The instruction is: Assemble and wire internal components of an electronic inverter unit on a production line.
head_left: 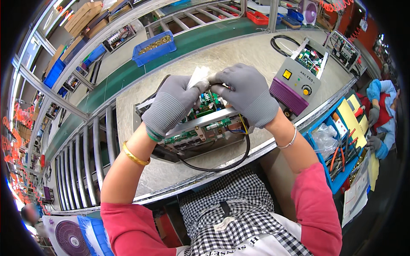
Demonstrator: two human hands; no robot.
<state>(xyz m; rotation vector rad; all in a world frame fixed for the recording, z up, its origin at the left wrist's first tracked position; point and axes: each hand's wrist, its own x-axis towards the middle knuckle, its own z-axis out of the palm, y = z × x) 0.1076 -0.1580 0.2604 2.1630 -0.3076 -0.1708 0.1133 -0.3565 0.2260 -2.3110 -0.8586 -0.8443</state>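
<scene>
Both my hands wear grey knitted gloves and meet above an opened machine chassis (200,135) with green circuit boards. My left hand (176,101) is closed in a pinch on a crumpled white piece of thin sheet (198,77), which sticks up past the fingers. Fingertips of my right hand (247,90) are pressed together right beside it, against the left fingers. What the right fingers hold is hidden. The chassis lies on the metal worktable, its board side toward me. A black cable (232,165) loops from it along the near table edge.
A grey and purple machine (294,79) with its top uncovered stands at the right. Beside the table is a blue tool tray (337,147) with pliers. A blue bin (154,48) of brass parts sits beyond. Metal rollers (83,158) lie left. A co-worker's gloved hand (373,144) shows far right.
</scene>
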